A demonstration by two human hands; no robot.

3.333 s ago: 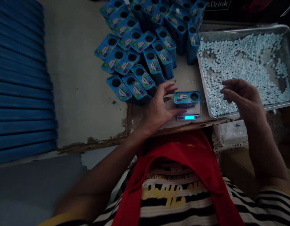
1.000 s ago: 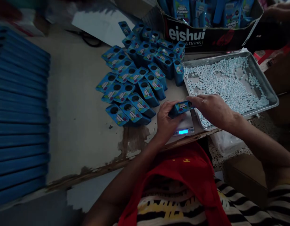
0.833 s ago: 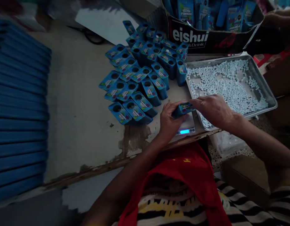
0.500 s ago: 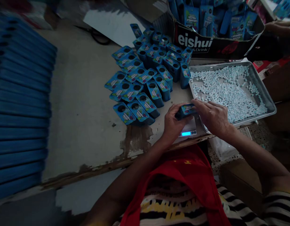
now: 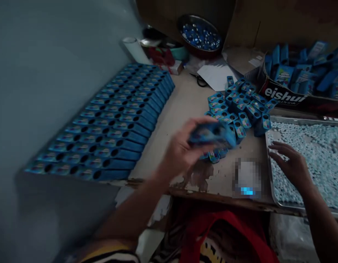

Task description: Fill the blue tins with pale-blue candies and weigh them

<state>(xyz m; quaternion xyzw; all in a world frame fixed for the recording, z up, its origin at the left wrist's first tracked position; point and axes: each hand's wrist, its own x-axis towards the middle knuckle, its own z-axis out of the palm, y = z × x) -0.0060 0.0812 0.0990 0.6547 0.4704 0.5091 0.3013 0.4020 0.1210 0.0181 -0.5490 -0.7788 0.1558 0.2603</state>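
A small blue box, blurred by motion, is gripped in my left hand above the table, in front of the loose group of blue boxes. My right hand hovers over the left part of a metal tray of small pale blue candies, fingers apart, with nothing visible in it. Between the hands, near the table's front edge, sits a small scale with a lit blue display; that patch is pixelated.
Packed rows of blue boxes stand on the left. At the back are a bowl of shiny blue pieces, scissors and white paper. A black carton of blue packs is back right.
My left hand has carried the blue box left, away from the scale. My right hand has let go of it and moved over the tray. The view has swung left.
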